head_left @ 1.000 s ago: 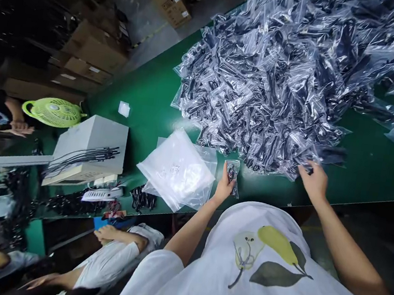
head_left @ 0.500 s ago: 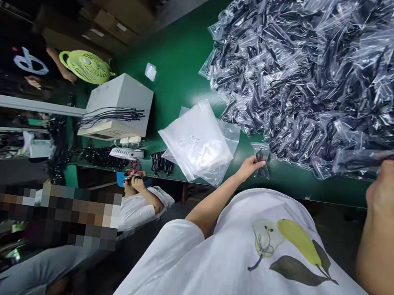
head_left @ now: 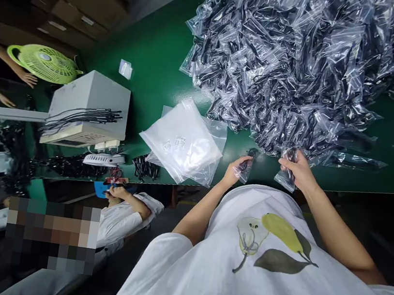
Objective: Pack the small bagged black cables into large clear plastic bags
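My left hand [head_left: 235, 170] is closed on a small clear plastic bag [head_left: 244, 172] with a dark bundle inside, perhaps a coiled cable. Close to its right, my right hand [head_left: 300, 170] pinches another clear bag [head_left: 285, 179] with dark contents, at the near edge of the heap. The large heap of bagged black items [head_left: 289, 67] spreads beyond both hands. Right of my right hand, a long clear bag [head_left: 356, 162] with something dark in it lies flat on the green table [head_left: 159, 54].
White and clear plastic bags [head_left: 183, 140] lie stacked to the left. Farther left stand a white box [head_left: 111, 91] with black cables on it and a green fan [head_left: 43, 62]. A power strip [head_left: 103, 159] is near a seated co-worker's hands [head_left: 117, 192]. Another person's hands show beyond.
My right hand has let go of the long bag at the right and moved left, now holding another bag near my left hand. My left hand has lifted its bag slightly. The view has shifted.
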Demonstrator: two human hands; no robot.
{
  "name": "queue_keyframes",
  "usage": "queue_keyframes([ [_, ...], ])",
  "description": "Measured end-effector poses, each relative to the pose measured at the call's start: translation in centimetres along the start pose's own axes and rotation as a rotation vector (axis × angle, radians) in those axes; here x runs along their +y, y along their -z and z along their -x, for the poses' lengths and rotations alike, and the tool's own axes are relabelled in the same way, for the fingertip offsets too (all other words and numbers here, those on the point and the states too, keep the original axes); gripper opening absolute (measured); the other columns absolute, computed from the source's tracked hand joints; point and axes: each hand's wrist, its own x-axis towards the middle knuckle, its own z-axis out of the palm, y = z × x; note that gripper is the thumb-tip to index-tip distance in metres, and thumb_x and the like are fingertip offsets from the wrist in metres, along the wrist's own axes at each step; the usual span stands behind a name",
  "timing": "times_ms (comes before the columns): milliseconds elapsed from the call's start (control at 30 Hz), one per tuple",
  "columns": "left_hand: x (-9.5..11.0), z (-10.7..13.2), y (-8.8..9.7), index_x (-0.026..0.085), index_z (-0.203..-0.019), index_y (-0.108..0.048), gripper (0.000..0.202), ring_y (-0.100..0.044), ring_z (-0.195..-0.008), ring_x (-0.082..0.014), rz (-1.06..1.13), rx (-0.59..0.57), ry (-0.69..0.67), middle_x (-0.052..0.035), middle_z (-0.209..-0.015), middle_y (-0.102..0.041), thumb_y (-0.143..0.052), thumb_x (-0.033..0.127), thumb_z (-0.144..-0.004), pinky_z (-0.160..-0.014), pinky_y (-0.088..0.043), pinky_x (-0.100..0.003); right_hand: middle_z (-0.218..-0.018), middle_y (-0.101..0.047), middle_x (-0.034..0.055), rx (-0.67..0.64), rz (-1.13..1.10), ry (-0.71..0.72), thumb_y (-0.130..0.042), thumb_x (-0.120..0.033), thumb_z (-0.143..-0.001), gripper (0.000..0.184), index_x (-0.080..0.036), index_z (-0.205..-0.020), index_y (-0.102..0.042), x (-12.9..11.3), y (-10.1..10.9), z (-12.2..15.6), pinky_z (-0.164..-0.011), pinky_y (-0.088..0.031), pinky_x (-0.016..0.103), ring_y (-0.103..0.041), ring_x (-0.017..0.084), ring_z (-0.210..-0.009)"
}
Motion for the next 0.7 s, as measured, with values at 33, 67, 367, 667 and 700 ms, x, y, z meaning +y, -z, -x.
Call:
queue_keyframes([
  [33, 0.1, 0.3, -0.1, 0.023, -0.135, -0.063, 0.048, -0.058, -0.129, -0.0238, 0.062, -0.040, -0.012, -0.0079, -0.137, -0.065, -0.058, 0.020, -0.088, -0.115, -0.037, -0.037, -0.070, -0.053, -0.0070, -0.006, -0.002, -0.044, -0.091, -0.028, -0.057, 0.044, -0.023, -0.089, -0.063, 0.4, 0.0, 0.3, -0.046, -0.040, 0.019, -0.045, 0.007, -0.054],
  [67, 0.2, 0.6, -0.2, 0.022, -0.135, -0.063, 0.048, -0.056, -0.132, -0.0234, 0.112, -0.073, -0.014, -0.0080, -0.138, -0.065, -0.056, 0.020, -0.088, -0.116, -0.035, -0.037, -0.065, -0.049, -0.0076, -0.013, -0.013, -0.091, -0.090, -0.027, -0.058, 0.040, -0.022, -0.088, -0.064, 0.9, 0.0, 0.6, -0.042, -0.033, 0.018, -0.039, 0.006, -0.051],
  [367, 3.6, 0.4, -1.6, 0.020, -0.107, -0.071, 0.025, -0.062, -0.113, -0.0204, 0.318, -0.047, 0.105, -0.0052, -0.115, -0.070, -0.062, 0.036, -0.090, -0.105, -0.041, -0.034, -0.057, -0.040, -0.0073, -0.194, -0.079, -0.227, -0.074, -0.040, -0.080, 0.029, -0.021, -0.102, -0.071, 5.3, 0.0, 4.8, -0.061, -0.051, 0.026, -0.039, 0.009, -0.053],
  [667, 2.7, -1.0, -4.3, 0.029, -0.117, -0.046, 0.052, -0.058, -0.071, -0.0087, 0.466, 0.025, 0.327, 0.0065, -0.085, -0.058, -0.077, 0.032, -0.075, -0.073, -0.047, -0.024, -0.106, -0.069, 0.0106, 0.268, 0.803, 0.152, -0.062, -0.025, -0.080, 0.028, -0.024, -0.104, -0.077, 2.6, 9.6, 4.6, -0.092, -0.051, 0.043, -0.062, 0.031, -0.104],
  [700, 2.5, -1.2, -4.5, 0.028, -0.118, -0.048, 0.051, -0.056, -0.068, -0.0083, 0.445, 0.002, 0.355, 0.0064, -0.082, -0.057, -0.076, 0.034, -0.076, -0.069, -0.045, -0.022, -0.117, -0.066, 0.0115, 0.372, 0.883, 0.208, -0.059, -0.020, -0.080, 0.036, -0.025, -0.112, -0.075, 1.5, 12.4, 4.5, -0.100, -0.046, 0.046, -0.058, 0.033, -0.115],
])
